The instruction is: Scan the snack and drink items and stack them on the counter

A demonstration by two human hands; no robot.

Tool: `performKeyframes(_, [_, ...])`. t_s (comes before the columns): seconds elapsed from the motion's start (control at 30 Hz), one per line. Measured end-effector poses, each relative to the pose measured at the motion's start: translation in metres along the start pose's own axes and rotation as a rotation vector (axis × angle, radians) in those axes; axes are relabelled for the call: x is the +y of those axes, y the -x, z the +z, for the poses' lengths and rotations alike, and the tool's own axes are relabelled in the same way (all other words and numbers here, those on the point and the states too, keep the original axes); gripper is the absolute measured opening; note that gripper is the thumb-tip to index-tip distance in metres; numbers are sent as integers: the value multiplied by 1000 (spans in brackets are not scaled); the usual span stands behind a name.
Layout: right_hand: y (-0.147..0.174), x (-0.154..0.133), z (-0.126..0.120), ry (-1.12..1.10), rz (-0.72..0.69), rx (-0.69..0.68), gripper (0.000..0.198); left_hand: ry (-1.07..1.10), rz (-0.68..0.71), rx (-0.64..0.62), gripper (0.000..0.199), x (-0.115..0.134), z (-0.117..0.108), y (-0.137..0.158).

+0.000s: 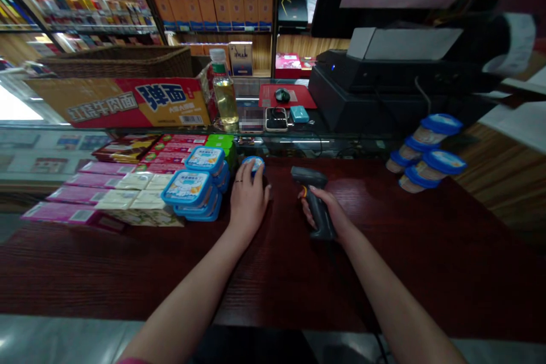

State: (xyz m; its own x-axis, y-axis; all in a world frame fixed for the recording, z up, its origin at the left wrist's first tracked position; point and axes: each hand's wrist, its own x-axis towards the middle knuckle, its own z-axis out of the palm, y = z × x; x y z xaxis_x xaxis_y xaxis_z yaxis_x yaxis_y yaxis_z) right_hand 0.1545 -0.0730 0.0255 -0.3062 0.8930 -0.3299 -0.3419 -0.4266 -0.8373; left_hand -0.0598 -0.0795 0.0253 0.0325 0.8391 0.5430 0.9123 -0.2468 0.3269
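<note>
Your right hand (336, 213) grips a scanner (319, 209); your left hand (248, 199) covers a tub (256, 164) (its grip hidden). Straying left, that hand could topple the stacked boxes (187, 186).

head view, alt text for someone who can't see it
A person's right hand grips a handheld scanner while the left hand touches a blue-lidded container on a dark red counter. Boxes and tubs stand left, stacked cups right.

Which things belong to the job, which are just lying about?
Job, likely:
scanner, in the right hand
round blue-lidded tub, under the left hand
similar tubs at right
stacked goods at left

Lying about, seemingly:
bottle
phone
mouse
wicker basket
</note>
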Motion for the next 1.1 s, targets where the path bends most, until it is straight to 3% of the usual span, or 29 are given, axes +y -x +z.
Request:
performKeyframes(0.1, [0,0,-1,-19,-9,7,42,-111,49,-108,44,9,-5,2])
performKeyframes(0.33, [0,0,0,-31,29,29,39,-205,40,-217,63,0,7,-6])
performKeyframes(0.73, [1,-4,1,-74,55,46,35,-137,51,-122,70,-32,38,-30])
performKeyframes(0.93, [-4,1,-4,-101,-5,-17,37,-120,65,-110,69,-34,38,-28])
performKeyframes(1.1, [-5,-2,-21,-170,-109,29,35,-71,174,-127,61,-19,31,-18])
